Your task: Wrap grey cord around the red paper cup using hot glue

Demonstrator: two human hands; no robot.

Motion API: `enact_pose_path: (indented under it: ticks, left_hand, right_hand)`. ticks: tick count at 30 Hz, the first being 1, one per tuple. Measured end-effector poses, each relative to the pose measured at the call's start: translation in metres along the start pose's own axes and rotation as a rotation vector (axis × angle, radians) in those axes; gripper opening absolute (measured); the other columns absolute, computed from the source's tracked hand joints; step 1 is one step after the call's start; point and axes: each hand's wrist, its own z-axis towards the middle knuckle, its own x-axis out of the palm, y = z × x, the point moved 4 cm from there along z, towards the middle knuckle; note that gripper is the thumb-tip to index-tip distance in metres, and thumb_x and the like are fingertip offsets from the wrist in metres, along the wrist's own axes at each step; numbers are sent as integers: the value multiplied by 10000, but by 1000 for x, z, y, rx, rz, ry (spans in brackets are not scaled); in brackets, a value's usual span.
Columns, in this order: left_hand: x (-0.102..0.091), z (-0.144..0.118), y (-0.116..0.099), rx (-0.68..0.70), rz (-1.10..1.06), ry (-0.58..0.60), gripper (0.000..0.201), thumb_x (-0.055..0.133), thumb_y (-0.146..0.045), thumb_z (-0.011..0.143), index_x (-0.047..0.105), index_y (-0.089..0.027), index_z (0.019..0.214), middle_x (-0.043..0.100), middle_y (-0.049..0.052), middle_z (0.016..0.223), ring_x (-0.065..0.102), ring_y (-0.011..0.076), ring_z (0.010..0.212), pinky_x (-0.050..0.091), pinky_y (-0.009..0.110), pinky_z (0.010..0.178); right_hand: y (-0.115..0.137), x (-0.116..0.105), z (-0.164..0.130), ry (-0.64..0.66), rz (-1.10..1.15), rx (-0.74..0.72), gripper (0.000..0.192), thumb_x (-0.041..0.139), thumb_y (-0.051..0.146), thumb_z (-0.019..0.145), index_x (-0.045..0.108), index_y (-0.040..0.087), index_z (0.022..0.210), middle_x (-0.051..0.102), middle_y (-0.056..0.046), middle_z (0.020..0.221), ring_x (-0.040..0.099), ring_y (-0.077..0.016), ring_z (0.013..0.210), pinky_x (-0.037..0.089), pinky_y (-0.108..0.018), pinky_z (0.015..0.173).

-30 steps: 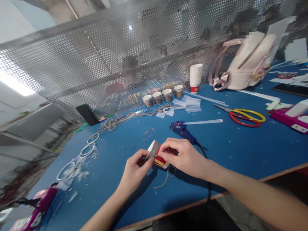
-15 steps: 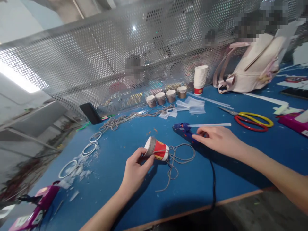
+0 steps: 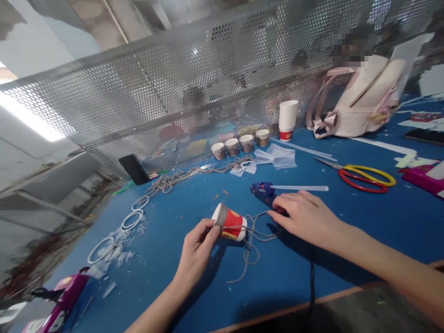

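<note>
A: Behind everything?
B: Perforated metal panel (image 3: 145, 92), beyond both hands. Blue tabletop (image 3: 166, 231) below them.
A: Next size down?
B: Cream backpack (image 3: 364, 106), beyond the right hand and off to its right.
A: Hands?
B: Left hand (image 3: 196, 247) closed, thumb and fingers gripping a red paper cup (image 3: 233, 225) at its rim end. Right hand (image 3: 305, 212) has fingers curled by the handle of a blue hot-glue gun (image 3: 262, 193); can't tell if it's gripping that, or the cord (image 3: 247, 262) at its fingertips.
A: Cup position?
B: Between the hands, nearer the left. Tipped on its side: mouth toward the left hand, base toward the right. Can't tell if it touches the tabletop.
A: Other mid-size stuff?
B: Scissors (image 3: 338, 166), red and yellow handles, beyond the right hand, to its right. Stack of paper cups (image 3: 287, 120) farther out, roughly straight ahead of it. Four wrapped cups (image 3: 232, 147) in a row, well beyond the left hand.
A: Small stuff?
B: Clear glue stick (image 3: 301, 188) in the gun, just past the right hand. White rings (image 3: 122, 225) left of the left hand. Cord: gray, banded round the cup's rim end, loose loops between the hands.
</note>
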Motion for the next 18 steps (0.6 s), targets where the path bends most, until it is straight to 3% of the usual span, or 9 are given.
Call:
enact_pose_path:
  ticks: [3, 8, 13, 18]
  left_hand:
    - [1, -2, -1, 10, 3, 16, 221, 530, -335, 808, 647, -163, 734, 588, 0, 667, 496, 141, 648, 406, 216, 614]
    - [1, -5, -3, 25, -1, 53, 233, 526, -333, 821, 676, -160, 776, 620, 12, 700, 525, 153, 678, 423, 221, 647]
    - [3, -6, -2, 13, -29, 141, 248, 516, -337, 833, 686, -163, 782, 640, 16, 710, 544, 157, 690, 435, 221, 665]
    - [0, -4, -2, 5, -3, 150, 252, 523, -343, 820, 685, -161, 758, 624, 12, 679, 524, 147, 654, 425, 210, 627]
  right_hand:
    - [25, -6, -5, -187, 94, -201, 223, 461, 243, 903, 636, 166, 787, 662, -61, 771, 602, -195, 710, 378, -352, 690]
    - [55, -1, 2, -204, 319, -444, 225, 433, 204, 944, 637, 140, 871, 651, -68, 810, 579, -177, 768, 407, -311, 701]
    - [67, 5, 10, -233, 377, -534, 262, 440, 273, 955, 638, 134, 851, 648, -78, 825, 571, -173, 767, 425, -292, 695]
    - [69, 11, 14, -236, 348, -556, 325, 422, 309, 965, 639, 138, 794, 634, -55, 760, 557, -160, 711, 394, -289, 667]
